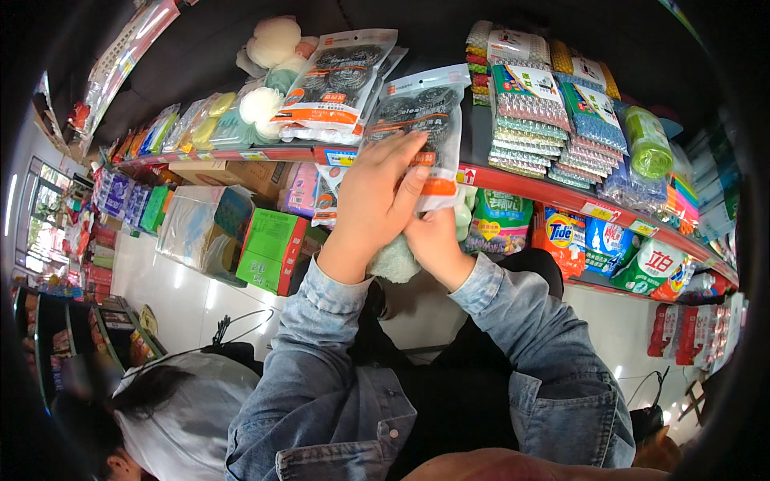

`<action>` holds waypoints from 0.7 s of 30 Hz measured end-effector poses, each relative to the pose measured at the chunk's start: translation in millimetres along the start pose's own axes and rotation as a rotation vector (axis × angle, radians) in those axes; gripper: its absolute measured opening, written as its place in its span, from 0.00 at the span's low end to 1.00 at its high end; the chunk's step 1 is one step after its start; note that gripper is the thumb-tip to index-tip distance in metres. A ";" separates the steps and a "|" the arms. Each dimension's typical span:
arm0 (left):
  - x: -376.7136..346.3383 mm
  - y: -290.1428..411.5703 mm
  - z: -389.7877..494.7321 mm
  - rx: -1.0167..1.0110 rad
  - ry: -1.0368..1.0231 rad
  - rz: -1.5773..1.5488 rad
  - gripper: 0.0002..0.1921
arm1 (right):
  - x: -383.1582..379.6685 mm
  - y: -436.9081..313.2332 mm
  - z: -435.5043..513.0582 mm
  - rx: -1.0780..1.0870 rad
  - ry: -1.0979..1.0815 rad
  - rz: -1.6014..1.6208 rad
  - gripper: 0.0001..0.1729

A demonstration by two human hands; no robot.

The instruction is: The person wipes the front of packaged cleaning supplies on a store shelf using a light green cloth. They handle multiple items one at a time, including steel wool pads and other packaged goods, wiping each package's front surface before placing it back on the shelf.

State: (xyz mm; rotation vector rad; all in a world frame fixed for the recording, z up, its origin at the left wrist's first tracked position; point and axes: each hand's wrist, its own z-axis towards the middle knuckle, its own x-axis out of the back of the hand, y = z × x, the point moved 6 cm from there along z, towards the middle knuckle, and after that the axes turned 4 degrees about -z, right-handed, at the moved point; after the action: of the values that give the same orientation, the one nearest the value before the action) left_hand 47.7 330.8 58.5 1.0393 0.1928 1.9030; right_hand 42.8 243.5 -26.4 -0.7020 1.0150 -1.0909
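My left hand (379, 201) lies over the front of a clear plastic packet of metal wire scourers (442, 126), fingers stretched across it and thumb near its orange lower band. Below it, my right hand (440, 243) reaches under the packet's lower end, its fingers hidden, so the packet is held between both hands. The packet tilts over the front edge of the shelf (511, 179). A fluffy pale green thing (394, 261) shows beneath my hands; whether a hand grips it cannot be seen. Similar scourer packets (343, 78) are stacked just left on the shelf.
Right on the shelf are stacks of mesh scrubbing cloths (529, 114) and a green roll (646, 141); bath puffs (274, 42) sit left. Detergent bags (559, 237) fill the lower shelf. A green box (271, 249) stands at left. A person (180, 409) is close at lower left.
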 end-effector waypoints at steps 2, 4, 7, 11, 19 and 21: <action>6.8 -1.7 8.6 -0.004 0.051 0.005 0.21 | -3.9 2.6 17.1 -0.096 0.029 0.100 0.15; 9.1 -6.6 13.2 -0.042 0.063 0.063 0.18 | -6.7 5.8 29.6 -0.196 0.069 0.226 0.14; 10.3 -11.4 18.4 -0.108 0.085 0.121 0.16 | -0.8 14.9 41.0 -0.305 0.103 0.339 0.16; 4.4 -24.1 20.0 -0.150 0.105 0.107 0.17 | 22.0 28.7 54.3 -0.390 0.164 0.381 0.15; -4.7 -41.1 16.7 -0.034 0.117 0.123 0.16 | 21.1 9.1 58.3 -0.554 -0.054 0.406 0.30; -6.6 -45.0 15.0 0.021 0.108 0.088 0.16 | 23.5 7.6 54.5 -0.555 -0.069 0.315 0.30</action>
State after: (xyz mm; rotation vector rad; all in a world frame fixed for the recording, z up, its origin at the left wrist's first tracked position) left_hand 89.4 346.6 41.0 0.9739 0.2325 2.0428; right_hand 98.6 223.1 -18.7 -0.9738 1.3328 -0.5043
